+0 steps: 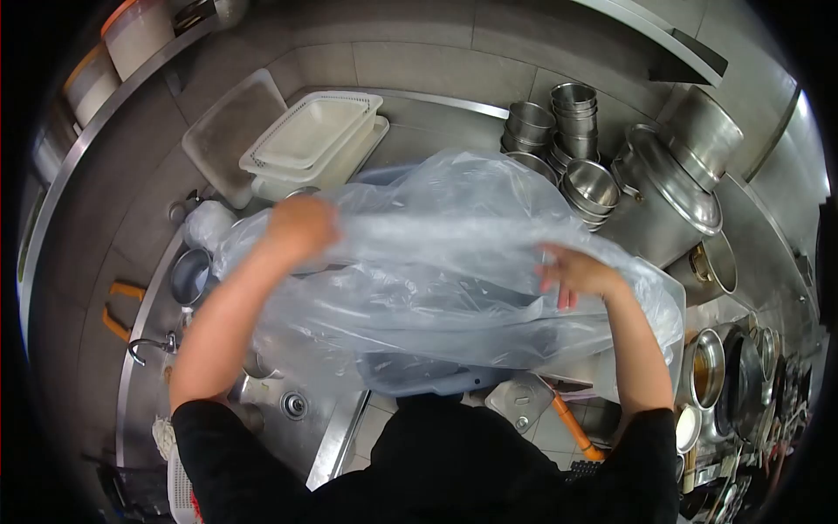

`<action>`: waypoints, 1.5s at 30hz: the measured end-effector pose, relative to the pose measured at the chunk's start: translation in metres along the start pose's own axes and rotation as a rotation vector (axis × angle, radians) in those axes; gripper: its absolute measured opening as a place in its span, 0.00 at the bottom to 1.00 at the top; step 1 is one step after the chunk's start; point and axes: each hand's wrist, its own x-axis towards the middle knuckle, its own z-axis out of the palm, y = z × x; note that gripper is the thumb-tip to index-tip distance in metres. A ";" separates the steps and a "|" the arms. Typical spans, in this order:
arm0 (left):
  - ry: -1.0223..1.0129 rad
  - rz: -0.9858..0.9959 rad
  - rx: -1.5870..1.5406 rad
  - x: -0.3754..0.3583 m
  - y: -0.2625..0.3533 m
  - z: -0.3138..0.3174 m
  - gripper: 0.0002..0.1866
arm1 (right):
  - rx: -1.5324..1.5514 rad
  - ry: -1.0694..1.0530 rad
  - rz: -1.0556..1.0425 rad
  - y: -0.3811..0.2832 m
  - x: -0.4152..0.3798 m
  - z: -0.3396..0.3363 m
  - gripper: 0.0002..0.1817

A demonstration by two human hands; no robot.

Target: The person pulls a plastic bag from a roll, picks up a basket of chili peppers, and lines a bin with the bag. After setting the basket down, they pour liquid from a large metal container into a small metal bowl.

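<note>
A large, crumpled clear plastic sheet (419,297) spreads across the counter in front of me; whether it is a bag cannot be told. My left hand (301,229), blurred by motion, is closed on its raised edge at the left. A taut fold runs from there toward my right hand (583,272), which is over the sheet's right part with its fingers apart. Beneath the plastic, the near rim of a blue-grey tub (436,380) shows close to my body. Most of the tub is covered.
White plastic baskets (310,131) stand at the back left. Stacked steel pots (576,122) and bowls (591,186) stand back right, beside a large lidded pot (672,179). A sink drain (294,404) and tap (153,347) are at left. An orange handle (576,425) leans below.
</note>
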 end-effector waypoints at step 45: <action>-0.212 -0.283 -1.194 0.158 0.003 0.161 0.31 | -0.101 0.220 -0.128 0.018 0.256 -0.066 0.31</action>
